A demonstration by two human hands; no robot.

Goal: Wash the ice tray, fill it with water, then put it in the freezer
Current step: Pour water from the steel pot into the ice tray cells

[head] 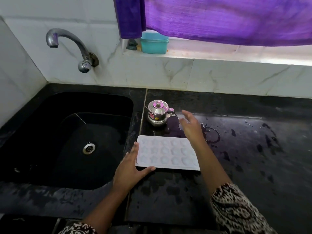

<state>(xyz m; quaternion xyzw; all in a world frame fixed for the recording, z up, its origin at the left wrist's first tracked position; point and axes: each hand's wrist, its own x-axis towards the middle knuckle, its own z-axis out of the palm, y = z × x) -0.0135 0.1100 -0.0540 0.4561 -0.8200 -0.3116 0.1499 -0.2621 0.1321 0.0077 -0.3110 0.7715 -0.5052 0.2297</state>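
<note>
A white ice tray [166, 153] with several round moulds lies flat on the black counter, just right of the sink. My left hand [130, 168] grips its near left corner, fingers along the left edge and thumb under the front edge. Fingers spread, my right hand [191, 125] hovers over the tray's far right corner and holds nothing. Its forearm crosses the tray's right end and hides that edge.
A black sink [67, 137] with a steel drain [89, 148] lies to the left, a wall tap [67, 43] above it. A small steel lidded pot [157, 113] stands behind the tray. The counter [253, 149] is wet. A teal tub [154, 43] sits on the sill under a purple curtain.
</note>
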